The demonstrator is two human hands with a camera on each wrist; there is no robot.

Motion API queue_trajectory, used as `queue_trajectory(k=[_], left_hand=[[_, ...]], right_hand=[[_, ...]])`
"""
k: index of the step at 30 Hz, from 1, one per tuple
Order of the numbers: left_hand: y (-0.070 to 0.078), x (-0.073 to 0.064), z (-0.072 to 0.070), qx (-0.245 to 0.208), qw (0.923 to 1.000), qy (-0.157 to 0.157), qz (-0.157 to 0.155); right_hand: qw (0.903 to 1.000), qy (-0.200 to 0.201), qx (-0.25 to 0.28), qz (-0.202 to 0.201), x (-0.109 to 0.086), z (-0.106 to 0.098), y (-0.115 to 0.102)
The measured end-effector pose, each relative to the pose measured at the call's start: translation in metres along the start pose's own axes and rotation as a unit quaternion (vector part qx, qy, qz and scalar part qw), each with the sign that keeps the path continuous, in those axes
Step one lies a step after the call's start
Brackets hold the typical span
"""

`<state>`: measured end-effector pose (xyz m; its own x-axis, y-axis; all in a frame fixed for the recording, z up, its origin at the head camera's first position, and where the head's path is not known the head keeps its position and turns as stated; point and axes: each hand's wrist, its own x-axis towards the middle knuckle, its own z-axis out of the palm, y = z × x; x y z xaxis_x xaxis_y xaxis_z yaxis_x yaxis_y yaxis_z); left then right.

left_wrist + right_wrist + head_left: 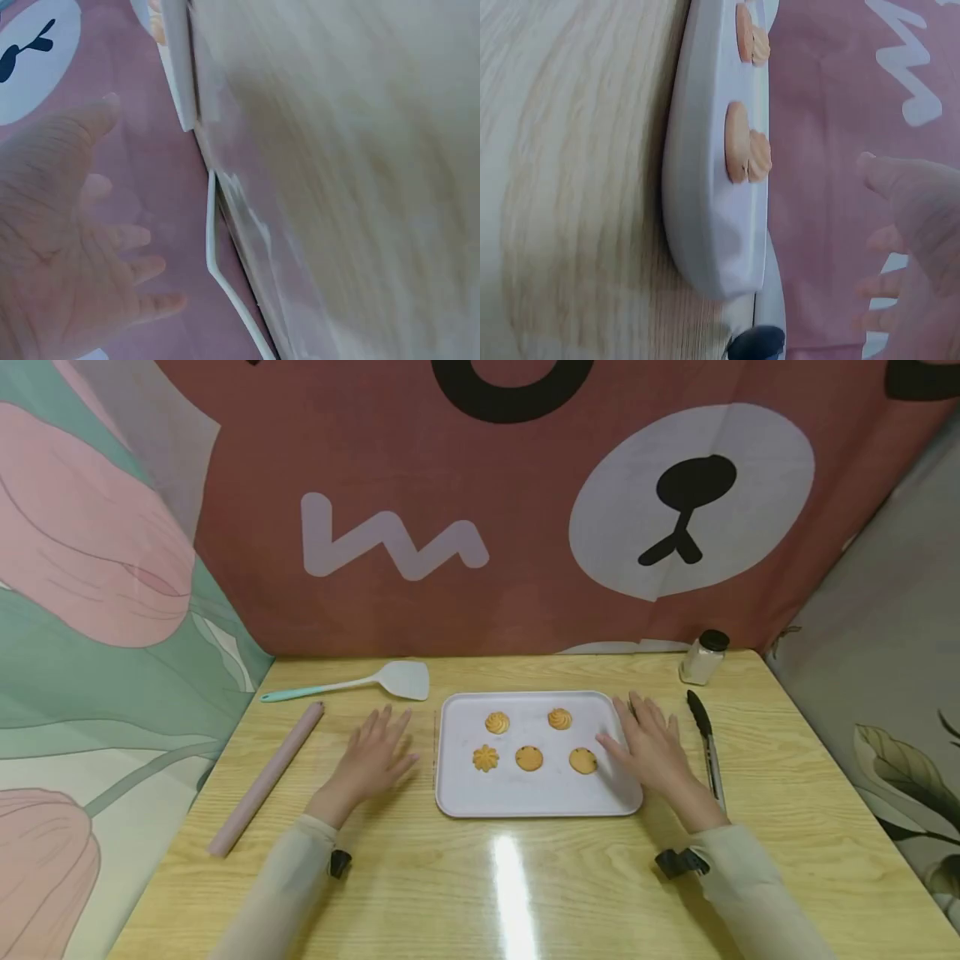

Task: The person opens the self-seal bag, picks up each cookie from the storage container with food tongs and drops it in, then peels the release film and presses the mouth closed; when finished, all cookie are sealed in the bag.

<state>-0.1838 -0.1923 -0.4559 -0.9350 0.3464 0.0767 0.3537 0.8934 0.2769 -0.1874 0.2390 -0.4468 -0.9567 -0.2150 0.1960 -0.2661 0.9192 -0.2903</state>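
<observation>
A white tray (pixel 457 793) lies on the table with several cookies on it: two swirled ones at the back, a flower-shaped cookie (pixel 485 758) and two flat round cookies (pixel 528 758) in front. To the left of the tray my left hand (pixel 369 758) is spread above the table, fingers straight, holding nothing. My right hand (pixel 651 745) is over the tray's right edge, its fingers extended and nothing in them. In the right wrist view a round cookie (pixel 736 142) shows on the tray, apart from the fingers.
A spatula (pixel 405 680) with a mint handle lies at the back left. The rolling pin (pixel 267 778) slants along the left side. Right of the right hand are black-tipped tongs (pixel 699 714), with a black-lidded jar (pixel 704 658) behind them. A printed cloth (pixel 525 610) hangs behind the table.
</observation>
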Motion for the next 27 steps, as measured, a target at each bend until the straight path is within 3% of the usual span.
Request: queue_trajectory(k=[5, 9, 15, 19, 24, 27], left_hand=[[-0.008, -0.005, 0.002, -0.035, 0.9992, 0.015, 0.013], [-0.013, -0.005, 0.005, -0.078, 0.9967, 0.004, 0.019], [-0.021, -0.002, 0.009, -0.053, 0.9974, 0.003, 0.048], [-0.025, 0.003, 0.012, -0.043, 0.9968, 0.003, 0.068], [-0.029, 0.008, 0.013, -0.048, 0.9959, -0.023, 0.074], [-0.031, 0.009, 0.014, -0.039, 0.9963, -0.045, 0.063]], right_hand=[[0.9928, 0.076, 0.021, -0.090, 0.008, 0.009, -0.015], [0.9818, 0.093, 0.051, -0.158, 0.016, 0.017, -0.036], [0.9726, 0.020, 0.073, -0.220, 0.024, 0.028, -0.083], [0.9604, -0.034, 0.059, -0.270, 0.029, 0.038, -0.113], [0.9410, -0.074, 0.047, -0.327, 0.035, 0.050, -0.142], [0.9350, -0.092, 0.052, -0.338, 0.038, 0.058, -0.155]])
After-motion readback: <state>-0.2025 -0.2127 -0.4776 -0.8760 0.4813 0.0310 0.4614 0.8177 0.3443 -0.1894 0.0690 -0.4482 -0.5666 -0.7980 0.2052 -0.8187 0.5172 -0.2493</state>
